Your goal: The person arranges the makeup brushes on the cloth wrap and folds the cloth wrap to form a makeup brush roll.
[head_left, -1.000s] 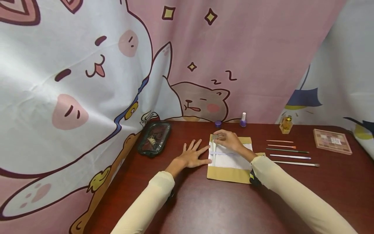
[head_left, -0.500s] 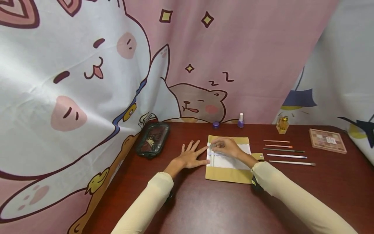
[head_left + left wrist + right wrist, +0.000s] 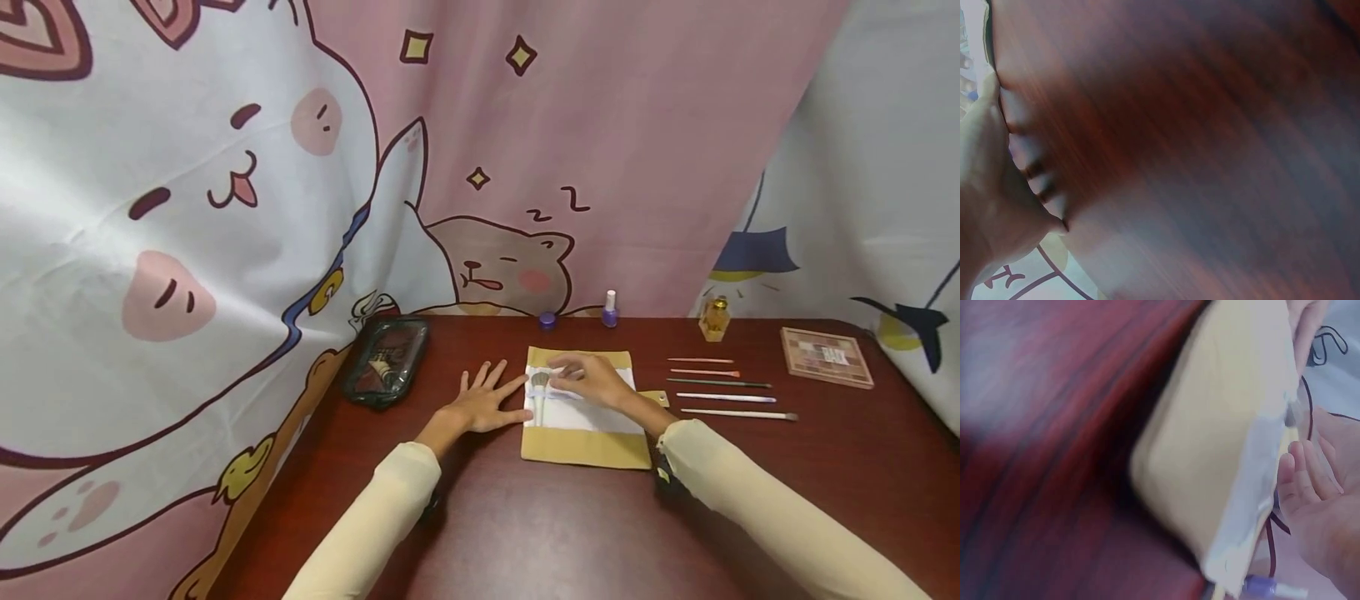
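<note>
A tan brush roll (image 3: 585,448) with a white inside lies unfolded on the table. Along its left side lies a white-handled makeup brush (image 3: 539,408), grey-green bristles toward the far edge, its handle crossing a pale lavender strap (image 3: 562,395). My left hand (image 3: 480,407) rests flat on the table with fingers spread, thumb and index fingertip at the roll's left edge. My right hand (image 3: 592,380) hovers over the roll just right of the bristles. Its fingers are loosely bent, with nothing between them in the right wrist view.
Several slim brushes (image 3: 723,398) lie in a row right of the roll, near its snap tab (image 3: 654,398). Behind stand a nail polish bottle (image 3: 610,310), a purple-lidded jar (image 3: 547,320) and a perfume bottle (image 3: 715,320). A palette (image 3: 827,358) lies far right, a black-edged clear case (image 3: 387,362) left.
My right hand has slid the makeup brush toward me along the roll, then let go and drawn slightly right. My left hand has stayed at the roll's edge. The head view has shifted a little.
</note>
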Motion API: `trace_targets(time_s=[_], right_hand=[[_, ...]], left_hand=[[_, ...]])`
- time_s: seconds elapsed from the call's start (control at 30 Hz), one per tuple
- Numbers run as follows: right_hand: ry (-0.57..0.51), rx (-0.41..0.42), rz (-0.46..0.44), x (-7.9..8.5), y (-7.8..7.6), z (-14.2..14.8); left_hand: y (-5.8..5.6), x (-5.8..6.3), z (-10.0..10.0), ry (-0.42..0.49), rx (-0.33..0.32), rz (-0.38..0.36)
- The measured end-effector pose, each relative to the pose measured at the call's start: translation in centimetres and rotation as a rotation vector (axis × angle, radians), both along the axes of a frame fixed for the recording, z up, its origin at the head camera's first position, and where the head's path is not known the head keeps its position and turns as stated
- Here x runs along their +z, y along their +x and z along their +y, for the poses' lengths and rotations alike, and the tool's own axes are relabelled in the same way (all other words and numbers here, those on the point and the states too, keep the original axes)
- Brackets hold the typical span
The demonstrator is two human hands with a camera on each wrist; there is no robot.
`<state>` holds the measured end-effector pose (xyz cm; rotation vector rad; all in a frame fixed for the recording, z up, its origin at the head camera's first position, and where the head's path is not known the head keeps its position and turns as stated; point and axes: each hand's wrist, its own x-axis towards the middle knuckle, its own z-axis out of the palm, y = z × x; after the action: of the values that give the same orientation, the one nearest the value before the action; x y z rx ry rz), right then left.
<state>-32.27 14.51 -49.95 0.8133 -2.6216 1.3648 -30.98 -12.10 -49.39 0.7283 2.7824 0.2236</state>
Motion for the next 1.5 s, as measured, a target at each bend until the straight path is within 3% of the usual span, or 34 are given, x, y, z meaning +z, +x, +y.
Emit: trace_targets(time_s=[0.17, 0.33, 0.87, 1.13, 1.33, 1.5], right_hand=[[-0.02, 0.013, 0.038, 1.4, 0.6, 1.7], [0.046, -0.049, 0.079, 2.3, 1.7, 4.3], [0.184, -0.155, 0.074, 4.1, 5.5, 13.9], [0.248, -0.245, 0.13, 4.3, 6.7, 18.9], [0.213, -0.233, 0.089, 3.7, 7.8, 22.2], [0.263, -0.298, 0.052, 3.1, 8.4, 25.2]], left_hand=[[-0.2, 0.0, -0.5, -0.002, 0.018, 0.003], [0.0, -0.1, -0.7, 0.004, 0.009, 0.002], [-0.1, 0.2, 0.0, -0.024, 0.016, 0.038], [-0.1, 0.8, 0.4, -0.025, 0.023, 0.063], [-0.2, 0.8, 0.7, -0.018, 0.037, 0.063], [-0.1, 0.9, 1.0, -0.022, 0.033, 0.06]])
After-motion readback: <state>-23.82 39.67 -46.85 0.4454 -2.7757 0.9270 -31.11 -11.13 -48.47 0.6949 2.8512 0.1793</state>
